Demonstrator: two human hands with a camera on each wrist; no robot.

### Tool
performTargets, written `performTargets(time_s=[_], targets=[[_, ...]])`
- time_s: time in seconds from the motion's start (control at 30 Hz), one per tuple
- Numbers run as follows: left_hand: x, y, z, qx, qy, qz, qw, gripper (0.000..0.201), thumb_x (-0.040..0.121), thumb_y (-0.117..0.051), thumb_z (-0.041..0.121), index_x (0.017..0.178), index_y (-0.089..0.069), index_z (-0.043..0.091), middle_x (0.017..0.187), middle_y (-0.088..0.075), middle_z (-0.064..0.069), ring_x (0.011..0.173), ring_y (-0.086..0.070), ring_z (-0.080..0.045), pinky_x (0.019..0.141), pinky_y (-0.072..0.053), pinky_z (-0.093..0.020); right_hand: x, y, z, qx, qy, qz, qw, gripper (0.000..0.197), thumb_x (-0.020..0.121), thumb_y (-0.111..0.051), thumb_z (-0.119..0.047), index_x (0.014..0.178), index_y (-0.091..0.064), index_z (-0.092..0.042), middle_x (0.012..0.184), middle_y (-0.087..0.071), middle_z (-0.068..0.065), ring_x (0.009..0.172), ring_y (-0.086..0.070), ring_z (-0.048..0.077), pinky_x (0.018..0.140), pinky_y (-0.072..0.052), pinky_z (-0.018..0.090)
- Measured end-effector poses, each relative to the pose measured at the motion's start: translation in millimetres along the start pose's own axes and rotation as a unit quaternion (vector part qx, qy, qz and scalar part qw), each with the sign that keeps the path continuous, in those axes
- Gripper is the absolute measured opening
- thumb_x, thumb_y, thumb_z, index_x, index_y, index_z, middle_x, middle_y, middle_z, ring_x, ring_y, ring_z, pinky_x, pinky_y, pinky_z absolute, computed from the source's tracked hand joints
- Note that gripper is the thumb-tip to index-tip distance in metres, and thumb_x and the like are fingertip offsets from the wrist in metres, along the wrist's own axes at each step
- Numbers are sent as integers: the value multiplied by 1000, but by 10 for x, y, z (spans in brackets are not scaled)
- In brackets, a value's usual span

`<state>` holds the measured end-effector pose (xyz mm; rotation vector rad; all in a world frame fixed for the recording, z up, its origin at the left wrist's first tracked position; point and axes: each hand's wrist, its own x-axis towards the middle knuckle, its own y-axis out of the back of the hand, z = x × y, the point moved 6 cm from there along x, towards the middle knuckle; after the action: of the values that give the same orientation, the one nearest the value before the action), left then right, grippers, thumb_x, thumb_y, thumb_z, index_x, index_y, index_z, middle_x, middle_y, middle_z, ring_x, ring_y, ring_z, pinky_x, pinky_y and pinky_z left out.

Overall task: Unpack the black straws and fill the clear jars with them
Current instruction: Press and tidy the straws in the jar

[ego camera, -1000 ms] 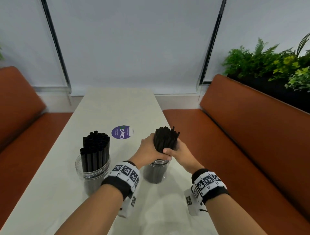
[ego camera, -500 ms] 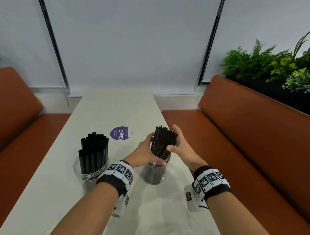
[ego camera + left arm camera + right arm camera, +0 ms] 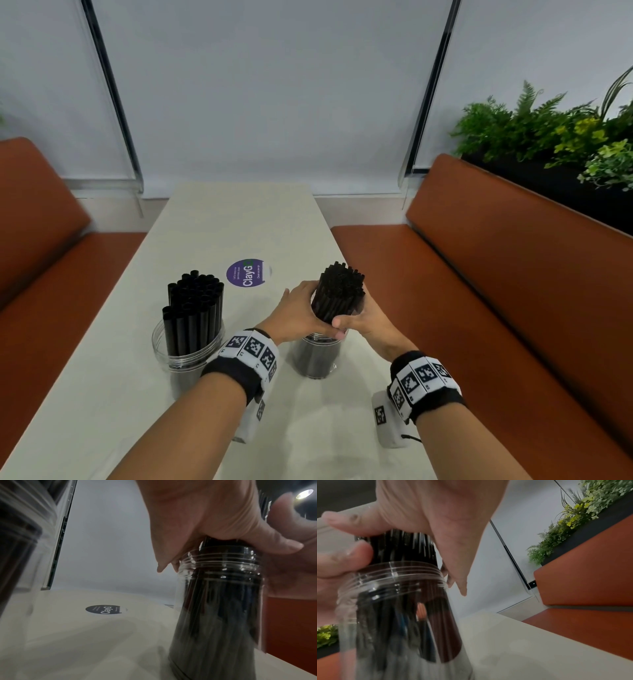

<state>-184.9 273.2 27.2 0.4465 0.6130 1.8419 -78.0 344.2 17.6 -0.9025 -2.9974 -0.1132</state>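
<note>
Two clear jars stand on the pale table (image 3: pixel 212 222). The left jar (image 3: pixel 186 356) is packed with thick black straws (image 3: pixel 193 308) and no hand touches it. The right jar (image 3: pixel 317 356) holds a bundle of thin black straws (image 3: pixel 337 291) whose tops rise above the rim. My left hand (image 3: pixel 298 315) and right hand (image 3: pixel 363 320) wrap around this bundle from both sides, just above the jar's mouth. In the left wrist view, the palm and thumb of my left hand (image 3: pixel 214 524) press the bundle above the threaded jar (image 3: pixel 221 601). In the right wrist view, my right hand (image 3: pixel 412 513) grips the thin black straws (image 3: pixel 402 547) above the right jar (image 3: pixel 399 615).
A round purple sticker (image 3: pixel 246 274) lies on the table beyond the jars. Orange benches (image 3: pixel 496 274) run along both sides of the table. A dark planter with green plants (image 3: pixel 555 137) sits behind the right bench. A grey wall stands at the table's far end.
Half a second ago my right hand was open beside the leaning bundle; now both hands grip it again and it stands upright in the right jar.
</note>
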Motion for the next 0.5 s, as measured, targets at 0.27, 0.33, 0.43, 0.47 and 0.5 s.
performTargets(time_s=[0.27,0.33,0.43,0.47,0.5], targets=[[-153,10,11,82,34,-41,995,127,35,-79,63,143,-24,24,146,-36,3,137,-32,-18,117,-16,-49,-228,-20,61,-46,-54,-36,997,94,43,-89,-32,122,-39,-40,135,-46,-13,131,-37,2,82,-36,8],[-198,26,34,93,43,-41,994,133,36,-81,59,146,-17,20,151,-29,-1,140,-26,-21,117,-17,-49,-254,-15,82,-57,-62,-35,996,91,53,-84,-19,126,-35,-40,141,-43,-8,136,-32,7,84,-34,11],[-272,68,84,111,63,-34,991,135,44,-89,45,148,-9,13,153,-23,-8,142,-20,-26,116,-20,-48,-287,15,59,-75,-61,-20,995,103,56,-86,-19,138,-28,-36,149,-34,-6,142,-22,12,109,-34,35],[-301,85,93,116,75,-34,990,134,48,-89,39,148,-6,9,154,-20,-11,143,-18,-27,117,-20,-47,-309,29,48,-87,-69,-12,994,108,56,-87,-22,143,-23,-33,152,-30,-5,144,-18,15,115,-27,41],[-327,96,94,117,88,-36,989,131,53,-89,33,147,-3,7,155,-16,-14,143,-17,-28,117,-20,-44,-339,49,34,-104,-85,-2,991,112,59,-87,-23,147,-17,-29,155,-25,-3,145,-15,19,115,-23,41]])
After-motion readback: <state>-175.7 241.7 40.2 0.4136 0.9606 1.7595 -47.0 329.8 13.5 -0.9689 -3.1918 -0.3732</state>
